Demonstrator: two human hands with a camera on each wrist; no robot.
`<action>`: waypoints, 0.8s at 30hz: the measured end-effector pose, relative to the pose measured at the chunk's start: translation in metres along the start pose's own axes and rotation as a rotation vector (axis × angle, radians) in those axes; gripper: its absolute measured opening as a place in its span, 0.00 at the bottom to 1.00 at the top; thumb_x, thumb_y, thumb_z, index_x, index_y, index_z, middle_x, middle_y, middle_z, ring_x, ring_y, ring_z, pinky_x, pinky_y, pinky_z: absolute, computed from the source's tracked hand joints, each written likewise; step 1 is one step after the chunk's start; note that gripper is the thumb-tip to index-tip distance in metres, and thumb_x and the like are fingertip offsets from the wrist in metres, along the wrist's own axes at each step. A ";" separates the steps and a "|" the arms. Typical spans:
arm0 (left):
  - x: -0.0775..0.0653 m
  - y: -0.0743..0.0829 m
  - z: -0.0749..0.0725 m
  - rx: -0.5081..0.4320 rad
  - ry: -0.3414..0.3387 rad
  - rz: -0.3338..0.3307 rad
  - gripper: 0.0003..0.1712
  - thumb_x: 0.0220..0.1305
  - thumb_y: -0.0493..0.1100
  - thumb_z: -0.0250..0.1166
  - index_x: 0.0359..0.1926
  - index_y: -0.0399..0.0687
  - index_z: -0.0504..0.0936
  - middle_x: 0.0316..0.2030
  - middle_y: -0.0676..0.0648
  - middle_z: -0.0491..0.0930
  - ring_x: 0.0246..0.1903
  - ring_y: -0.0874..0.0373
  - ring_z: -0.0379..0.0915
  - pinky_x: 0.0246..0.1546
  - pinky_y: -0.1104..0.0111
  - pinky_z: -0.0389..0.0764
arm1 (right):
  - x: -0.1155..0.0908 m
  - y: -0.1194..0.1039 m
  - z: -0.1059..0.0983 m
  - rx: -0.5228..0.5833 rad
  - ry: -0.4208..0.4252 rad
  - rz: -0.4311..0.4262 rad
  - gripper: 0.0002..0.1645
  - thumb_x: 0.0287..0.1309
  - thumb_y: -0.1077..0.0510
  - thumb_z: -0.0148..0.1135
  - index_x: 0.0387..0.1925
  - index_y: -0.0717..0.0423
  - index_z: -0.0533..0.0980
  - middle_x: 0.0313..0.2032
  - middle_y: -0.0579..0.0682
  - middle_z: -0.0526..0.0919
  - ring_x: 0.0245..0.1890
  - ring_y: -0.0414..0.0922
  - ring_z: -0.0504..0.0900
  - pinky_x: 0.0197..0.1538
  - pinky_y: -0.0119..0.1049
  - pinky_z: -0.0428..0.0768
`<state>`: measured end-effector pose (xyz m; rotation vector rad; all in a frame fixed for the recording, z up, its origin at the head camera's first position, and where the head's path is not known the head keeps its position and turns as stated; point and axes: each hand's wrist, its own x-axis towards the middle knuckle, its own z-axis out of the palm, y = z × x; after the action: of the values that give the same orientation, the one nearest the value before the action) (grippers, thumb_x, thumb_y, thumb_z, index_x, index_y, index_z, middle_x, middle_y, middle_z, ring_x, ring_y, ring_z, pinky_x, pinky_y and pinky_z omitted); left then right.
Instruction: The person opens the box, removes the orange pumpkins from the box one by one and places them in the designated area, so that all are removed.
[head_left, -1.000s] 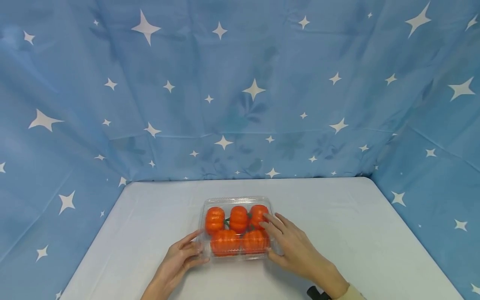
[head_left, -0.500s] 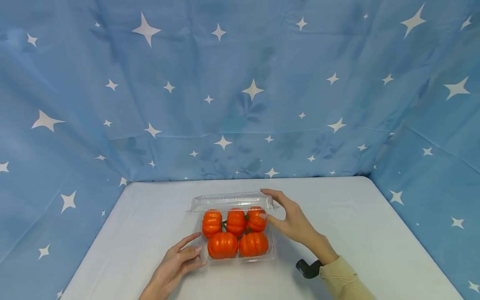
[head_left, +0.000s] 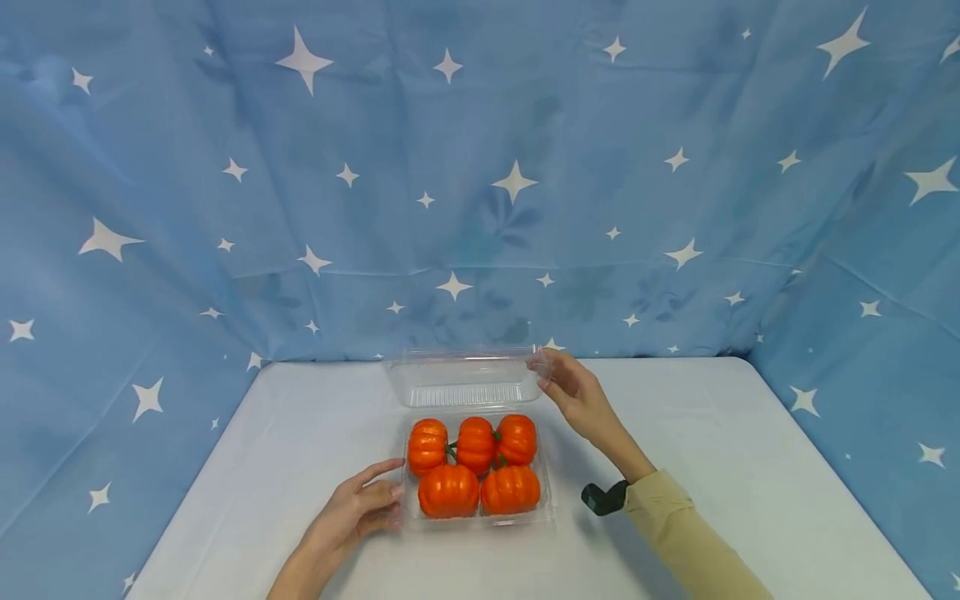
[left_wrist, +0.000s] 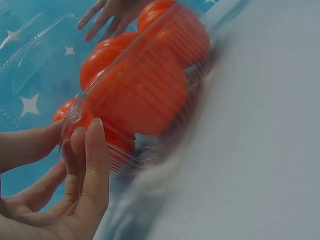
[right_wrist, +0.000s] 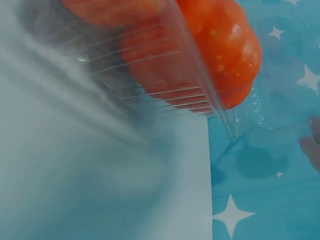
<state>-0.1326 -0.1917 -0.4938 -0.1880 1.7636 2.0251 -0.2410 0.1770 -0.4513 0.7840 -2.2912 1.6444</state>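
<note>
A clear plastic clamshell box (head_left: 517,519) stands on the table with its lid (head_left: 465,379) raised at the back. Several orange ribbed pumpkins (head_left: 447,492) with green stems sit inside it in two rows. My left hand (head_left: 337,521) pinches the box's left side; in the left wrist view the thumb and fingers (left_wrist: 95,165) are at its rim corner. My right hand (head_left: 588,408) holds the lid by its right corner between thumb and fingers. In the right wrist view only the tips of my right fingers (right_wrist: 311,145) show at the edge.
The white table (head_left: 712,442) extends to both sides of the box. A blue curtain (head_left: 480,208) with white stars hangs behind and around it. A black device (head_left: 603,498) sits below my right wrist, beside the beige sleeve (head_left: 682,525).
My right hand has moved from the front right of the box up to the back, swinging the lid up and away. The left hand has stayed at the box's left side.
</note>
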 end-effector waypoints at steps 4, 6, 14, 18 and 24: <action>0.006 0.004 -0.002 0.005 -0.003 0.000 0.39 0.69 0.40 0.65 0.76 0.36 0.60 0.34 0.54 0.81 0.36 0.60 0.78 0.41 0.67 0.84 | 0.008 0.004 0.000 0.025 -0.014 -0.004 0.25 0.71 0.67 0.59 0.67 0.58 0.72 0.60 0.63 0.80 0.61 0.59 0.81 0.62 0.28 0.78; 0.008 0.006 -0.002 0.006 0.002 -0.006 0.39 0.70 0.40 0.64 0.76 0.36 0.60 0.33 0.54 0.81 0.35 0.61 0.77 0.40 0.68 0.83 | 0.010 0.005 0.000 0.030 -0.019 0.007 0.26 0.71 0.66 0.59 0.68 0.56 0.71 0.60 0.63 0.80 0.61 0.58 0.81 0.61 0.27 0.78; 0.011 0.011 -0.003 0.023 0.021 -0.018 0.35 0.73 0.43 0.61 0.76 0.37 0.62 0.32 0.53 0.80 0.33 0.60 0.76 0.38 0.69 0.82 | 0.009 0.005 -0.004 0.117 -0.052 0.040 0.29 0.71 0.70 0.58 0.71 0.56 0.69 0.58 0.63 0.81 0.56 0.61 0.84 0.57 0.35 0.84; 0.014 0.011 -0.002 0.024 0.030 -0.014 0.35 0.73 0.43 0.61 0.75 0.36 0.62 0.33 0.53 0.81 0.33 0.61 0.75 0.37 0.69 0.80 | 0.008 0.007 -0.005 0.152 -0.061 0.060 0.28 0.72 0.66 0.58 0.71 0.58 0.69 0.58 0.63 0.81 0.55 0.63 0.84 0.55 0.37 0.85; 0.017 0.012 -0.003 0.048 0.033 0.009 0.35 0.73 0.41 0.61 0.75 0.34 0.62 0.35 0.52 0.81 0.31 0.61 0.73 0.34 0.69 0.80 | 0.009 0.014 -0.006 0.168 -0.087 0.143 0.28 0.74 0.63 0.58 0.72 0.57 0.69 0.57 0.63 0.81 0.53 0.64 0.84 0.53 0.41 0.87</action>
<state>-0.1535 -0.1913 -0.4905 -0.2007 1.8339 1.9947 -0.2565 0.1836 -0.4561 0.7550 -2.3395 1.9230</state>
